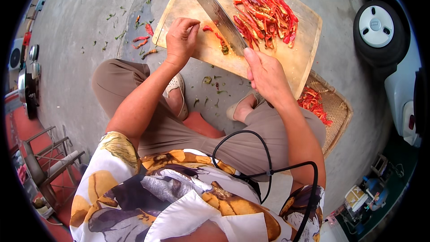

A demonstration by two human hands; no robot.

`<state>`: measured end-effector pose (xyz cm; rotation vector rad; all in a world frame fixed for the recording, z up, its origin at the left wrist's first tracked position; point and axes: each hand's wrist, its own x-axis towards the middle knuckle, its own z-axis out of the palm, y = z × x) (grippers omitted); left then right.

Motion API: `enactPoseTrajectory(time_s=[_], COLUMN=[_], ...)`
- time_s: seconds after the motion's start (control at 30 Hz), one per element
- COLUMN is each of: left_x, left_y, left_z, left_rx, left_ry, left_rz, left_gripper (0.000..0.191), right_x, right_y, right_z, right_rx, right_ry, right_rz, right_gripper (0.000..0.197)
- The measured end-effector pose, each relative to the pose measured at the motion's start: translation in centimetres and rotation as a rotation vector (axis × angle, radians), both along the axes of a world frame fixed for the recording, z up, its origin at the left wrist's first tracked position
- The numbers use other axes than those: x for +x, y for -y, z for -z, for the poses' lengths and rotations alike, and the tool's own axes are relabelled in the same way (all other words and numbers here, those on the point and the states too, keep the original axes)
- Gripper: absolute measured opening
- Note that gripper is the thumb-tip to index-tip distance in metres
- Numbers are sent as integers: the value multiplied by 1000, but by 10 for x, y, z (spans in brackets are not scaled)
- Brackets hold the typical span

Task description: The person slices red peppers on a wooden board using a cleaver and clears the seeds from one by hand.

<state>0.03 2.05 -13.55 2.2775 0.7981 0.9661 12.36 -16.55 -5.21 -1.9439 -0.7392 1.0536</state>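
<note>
My right hand [269, 75] grips the handle of a broad kitchen cleaver [216, 11]. The blade stands on edge across a wooden cutting board [188, 1], slanting away to the upper left. Over the board's left part hovers my left hand [181, 40], fingers curled and thumb against the index finger, with nothing visible in the pinch. Between that hand and the blade lie a small red chili piece [207, 28] and a torn chili with a greenish end [222, 44]. Right of the blade, split red chilies [268, 16] form a heap with loose seeds.
A woven bamboo tray [336, 114] with chopped red chilies [314, 104] sits partly under the board's right corner. Chili stems [206, 101] and whole chilies [141, 42] litter the concrete floor. A vehicle wheel [376, 27] stands at right. A black cable [268, 148] loops over my lap.
</note>
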Motion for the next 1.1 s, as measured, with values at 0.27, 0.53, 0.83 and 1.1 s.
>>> enactPoseTrajectory(time_s=[0.27, 0.53, 0.83, 1.1], left_x=[4, 6, 7, 9], left_y=[-26, -20, -15, -13], left_z=[-20, -19, -25, -22], left_rx=[-535, -553, -588, -554], left_ry=[409, 313, 297, 298], left_rz=[-173, -88, -56, -44], left_gripper=[19, 18, 17, 16], right_x=[1, 38, 51, 48], right_y=[20, 22, 11, 19], right_z=[3, -2, 1, -22], right_rx=[-187, -167, -21, 51], right_ry=[-273, 27, 306, -13], right_rz=[-86, -63, 65, 223], right_gripper=[54, 49, 49, 40])
